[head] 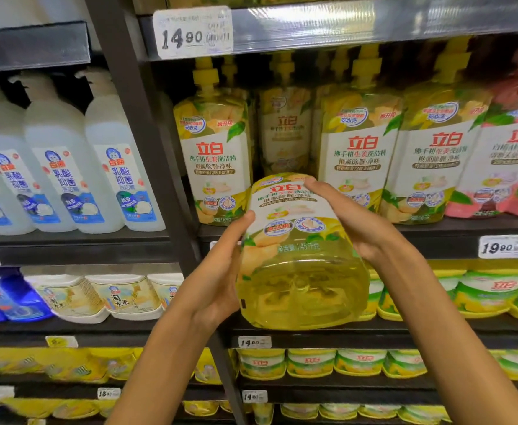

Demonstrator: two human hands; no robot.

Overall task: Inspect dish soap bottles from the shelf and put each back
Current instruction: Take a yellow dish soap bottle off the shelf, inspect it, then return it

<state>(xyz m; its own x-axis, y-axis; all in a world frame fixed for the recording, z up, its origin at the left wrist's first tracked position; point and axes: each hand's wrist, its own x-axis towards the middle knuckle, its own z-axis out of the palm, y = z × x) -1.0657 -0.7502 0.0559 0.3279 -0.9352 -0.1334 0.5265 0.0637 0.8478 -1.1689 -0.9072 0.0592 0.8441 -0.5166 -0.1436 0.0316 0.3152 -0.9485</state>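
A yellow dish soap bottle [300, 256] with a white and yellow label is held in front of the shelf, tipped so its clear base faces me and its top points into the gap in the row. My left hand [220, 271] grips its left side, thumb on the label. My right hand [349, 216] wraps over its upper right side. On the shelf [435, 228] behind stand matching yellow bottles [214, 154] with yellow pump caps; one more bottle [285, 130] sits deeper in the gap.
White bottles [110, 167] fill the left bay beyond a dark upright post [147, 142]. A pink-labelled bottle [509, 154] stands at the far right. Lower shelves hold green and yellow bottles [490, 292] and blue packs [6, 299]. Price tags line the shelf edges.
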